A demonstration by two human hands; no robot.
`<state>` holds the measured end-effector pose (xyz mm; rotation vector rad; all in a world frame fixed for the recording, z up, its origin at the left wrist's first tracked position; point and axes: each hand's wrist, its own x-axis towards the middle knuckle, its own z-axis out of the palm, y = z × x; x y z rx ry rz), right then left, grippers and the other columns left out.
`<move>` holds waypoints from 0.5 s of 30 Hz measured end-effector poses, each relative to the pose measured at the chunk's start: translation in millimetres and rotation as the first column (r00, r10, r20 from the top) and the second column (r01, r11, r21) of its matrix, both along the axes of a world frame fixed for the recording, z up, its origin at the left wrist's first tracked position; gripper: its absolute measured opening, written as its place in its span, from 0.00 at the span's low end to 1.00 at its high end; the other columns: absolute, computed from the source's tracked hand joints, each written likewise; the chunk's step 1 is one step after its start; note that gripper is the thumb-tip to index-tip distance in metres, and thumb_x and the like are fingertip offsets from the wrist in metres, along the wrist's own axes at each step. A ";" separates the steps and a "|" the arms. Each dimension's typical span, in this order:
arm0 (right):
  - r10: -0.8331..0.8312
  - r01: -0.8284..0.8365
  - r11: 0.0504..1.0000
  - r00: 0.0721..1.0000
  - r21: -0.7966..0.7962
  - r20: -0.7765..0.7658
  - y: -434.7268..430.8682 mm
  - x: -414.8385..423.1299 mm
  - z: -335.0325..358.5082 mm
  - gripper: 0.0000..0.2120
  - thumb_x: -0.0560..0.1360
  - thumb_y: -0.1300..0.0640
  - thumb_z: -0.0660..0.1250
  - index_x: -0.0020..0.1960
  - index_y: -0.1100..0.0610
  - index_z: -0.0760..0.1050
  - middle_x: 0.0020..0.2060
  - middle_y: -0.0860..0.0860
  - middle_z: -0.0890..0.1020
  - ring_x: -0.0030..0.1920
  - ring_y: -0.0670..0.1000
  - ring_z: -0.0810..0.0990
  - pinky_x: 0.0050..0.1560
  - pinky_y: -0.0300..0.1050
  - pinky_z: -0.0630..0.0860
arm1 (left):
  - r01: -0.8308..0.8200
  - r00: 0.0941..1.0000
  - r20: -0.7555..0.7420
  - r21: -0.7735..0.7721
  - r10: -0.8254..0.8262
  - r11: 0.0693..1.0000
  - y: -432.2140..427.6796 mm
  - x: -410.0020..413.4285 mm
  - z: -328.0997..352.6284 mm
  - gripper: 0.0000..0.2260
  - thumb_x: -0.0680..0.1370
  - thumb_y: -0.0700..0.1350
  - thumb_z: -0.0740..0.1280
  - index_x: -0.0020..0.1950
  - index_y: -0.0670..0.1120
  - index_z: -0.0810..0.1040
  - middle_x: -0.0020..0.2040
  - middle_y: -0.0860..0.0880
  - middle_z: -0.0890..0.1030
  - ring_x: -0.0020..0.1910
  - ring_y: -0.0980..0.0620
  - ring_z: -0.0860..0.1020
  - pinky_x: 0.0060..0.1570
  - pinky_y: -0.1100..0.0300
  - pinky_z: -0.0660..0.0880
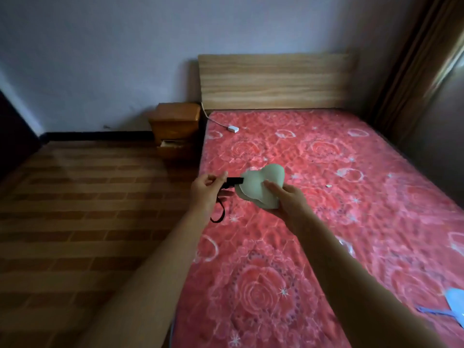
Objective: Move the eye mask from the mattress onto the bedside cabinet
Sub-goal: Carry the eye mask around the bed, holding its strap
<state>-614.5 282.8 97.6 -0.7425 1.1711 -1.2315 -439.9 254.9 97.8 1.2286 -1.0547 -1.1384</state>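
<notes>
dim bedroom, with a pale wall behind, a striped wood-look floor (75, 209) at 9 o'clock and a red rose-patterned mattress (313, 222) filling the right half under a light wooden headboard (276, 80). at 11 o'clock of the mattress, against the wall, stands the bedside cabinet (177, 121), orange-brown, with its lower drawer (173, 144) hanging partly open.

the eye mask (258, 187) is already off the mattress, held in the air above the bed's left edge near the centre of view. it is pale green, folded so its two padded lobes overlap. the right hand (288, 199) cups it from 4 o'clock, thumb lying across the front face. the left hand (207, 189) at 9 o'clock of the mask pinches the black strap (234, 182) where it leaves the pad; the rest of the strap droops in a loop below that hand.

by the look of it the mask is light, soft and floppy, not fragile or slippery. the pad gives the surest hold; the dangling strap could snag the open drawer, so it is best gathered in.

a white plug block (232, 128) on a cord lies at the mattress's 11 o'clock corner, and a light blue object (455, 305) at 4 o'clock.
</notes>
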 end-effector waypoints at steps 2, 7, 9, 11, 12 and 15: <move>0.045 -0.045 0.999 0.999 0.001 -0.013 -8.1 37.4 -2.3 0.11 0.74 0.57 0.67 0.52 0.64 0.76 0.40 0.55 0.81 0.35 0.50 0.82 0.30 0.39 0.81 | -0.081 0.996 0.035 -0.018 0.081 0.997 5.8 35.8 3.4 0.12 0.75 0.41 0.68 0.33 0.44 0.69 0.23 0.50 0.79 0.19 0.58 0.78 0.20 0.67 0.73; 0.172 -0.172 0.985 0.985 -0.009 -0.033 -20.8 117.3 -5.1 0.17 0.74 0.55 0.67 0.58 0.65 0.74 0.43 0.56 0.80 0.38 0.51 0.81 0.27 0.38 0.79 | -0.265 0.959 0.102 -0.004 0.264 0.964 22.7 112.9 5.8 0.09 0.74 0.45 0.69 0.37 0.43 0.73 0.38 0.39 0.81 0.33 0.46 0.82 0.37 0.58 0.79; 0.235 -0.235 0.972 0.972 -0.015 -0.022 -22.6 143.3 -5.8 0.17 0.73 0.55 0.67 0.58 0.65 0.74 0.45 0.56 0.81 0.37 0.49 0.83 0.28 0.38 0.79 | -0.324 0.942 0.099 0.015 0.321 0.946 30.8 139.5 5.2 0.09 0.73 0.46 0.69 0.41 0.41 0.75 0.39 0.40 0.82 0.32 0.47 0.82 0.35 0.58 0.80; 0.302 -0.302 0.953 0.953 -0.022 -0.006 -22.7 165.1 -7.7 0.18 0.73 0.55 0.67 0.58 0.64 0.73 0.47 0.57 0.81 0.38 0.49 0.83 0.29 0.38 0.79 | -0.398 0.913 0.103 0.021 0.394 0.917 39.5 161.3 4.4 0.10 0.73 0.47 0.70 0.41 0.41 0.76 0.35 0.46 0.82 0.24 0.55 0.81 0.26 0.66 0.78; 0.337 -0.337 0.941 0.941 -0.022 -0.008 -22.4 174.7 -8.3 0.19 0.73 0.54 0.67 0.59 0.64 0.73 0.49 0.57 0.81 0.41 0.50 0.83 0.30 0.38 0.79 | -0.438 0.895 0.107 0.020 0.434 0.899 44.4 169.5 4.2 0.10 0.73 0.47 0.70 0.40 0.41 0.77 0.34 0.48 0.81 0.22 0.57 0.80 0.24 0.68 0.76; 0.420 -0.420 0.907 0.907 0.000 -0.026 -21.7 199.4 -7.8 0.20 0.73 0.53 0.68 0.60 0.63 0.72 0.52 0.58 0.80 0.47 0.55 0.83 0.33 0.41 0.82 | -0.552 0.829 0.130 0.029 0.545 0.833 58.8 189.0 1.1 0.09 0.73 0.48 0.70 0.35 0.45 0.78 0.32 0.49 0.80 0.21 0.60 0.78 0.20 0.71 0.72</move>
